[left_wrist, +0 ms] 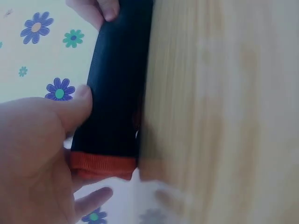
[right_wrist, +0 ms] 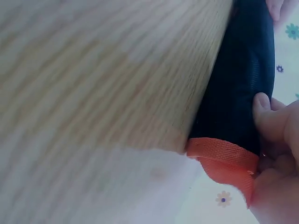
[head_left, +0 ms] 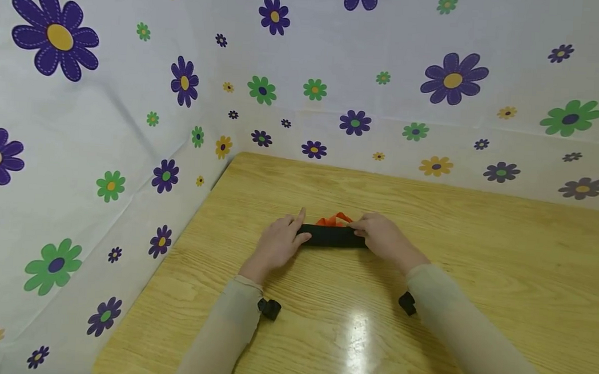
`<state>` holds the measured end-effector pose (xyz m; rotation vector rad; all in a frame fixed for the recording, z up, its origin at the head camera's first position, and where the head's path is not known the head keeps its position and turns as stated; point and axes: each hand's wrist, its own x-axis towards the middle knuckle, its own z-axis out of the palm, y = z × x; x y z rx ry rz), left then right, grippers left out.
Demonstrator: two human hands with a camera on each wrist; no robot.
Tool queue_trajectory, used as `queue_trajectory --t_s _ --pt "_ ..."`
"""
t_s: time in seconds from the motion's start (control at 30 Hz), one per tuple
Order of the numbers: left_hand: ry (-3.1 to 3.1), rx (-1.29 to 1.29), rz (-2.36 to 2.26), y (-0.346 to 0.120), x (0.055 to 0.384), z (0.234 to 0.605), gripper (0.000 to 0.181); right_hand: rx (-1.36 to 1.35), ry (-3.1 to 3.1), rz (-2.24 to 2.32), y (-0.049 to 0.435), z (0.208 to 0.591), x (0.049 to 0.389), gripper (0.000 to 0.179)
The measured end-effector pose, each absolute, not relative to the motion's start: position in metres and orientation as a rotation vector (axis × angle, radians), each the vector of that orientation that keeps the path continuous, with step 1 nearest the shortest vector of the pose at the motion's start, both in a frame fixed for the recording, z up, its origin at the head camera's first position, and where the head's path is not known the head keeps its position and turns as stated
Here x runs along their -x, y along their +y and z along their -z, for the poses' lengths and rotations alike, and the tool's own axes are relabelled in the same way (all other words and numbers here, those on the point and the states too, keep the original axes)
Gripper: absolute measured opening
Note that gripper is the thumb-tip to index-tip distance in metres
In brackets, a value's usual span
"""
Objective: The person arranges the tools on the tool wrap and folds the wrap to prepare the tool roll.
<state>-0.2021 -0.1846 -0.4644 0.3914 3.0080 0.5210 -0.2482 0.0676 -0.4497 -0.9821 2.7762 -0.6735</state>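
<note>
A long dark bundle of folded fabric [head_left: 330, 236] with orange edging lies crosswise over the wooden table. My left hand [head_left: 277, 243] grips its left end, thumb on the near face and index finger pointing away. At the other end my right hand [head_left: 386, 238] holds it, with the thumb [right_wrist: 263, 103] pressed on the dark fabric and the other fingers curled behind. Orange ribbon [head_left: 334, 219] shows in loops along the far side. An orange band [left_wrist: 103, 163] trims the left end, and an orange strip [right_wrist: 223, 153] hangs past the right end.
The table [head_left: 505, 268] has a light wood grain and a bright reflection near its front. Flower-printed white sheeting [head_left: 308, 50] stands behind it and along its left side. A small black wrist device [head_left: 270, 309] is on the left cuff, another [head_left: 407, 303] on the right.
</note>
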Motion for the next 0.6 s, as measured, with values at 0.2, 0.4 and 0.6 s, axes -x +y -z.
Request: queue_trajectory --t_s 0.2,0.4,0.6 --pt "2.994 -0.392 -0.596 -0.183 0.214 0.461 0.048 0.776 2.612 0.856 0.072 0.450 0.255 0.037" --pt "2.929 -0.399 -0.687 -0.182 0.230 0.462 0.048 0.732 2.567 0.924 0.076 0.456 0.259 0.031" --pt "2.916 -0.336 -0.598 -0.180 0.235 0.464 0.070 0.711 2.548 0.929 0.077 0.457 0.261 0.034"
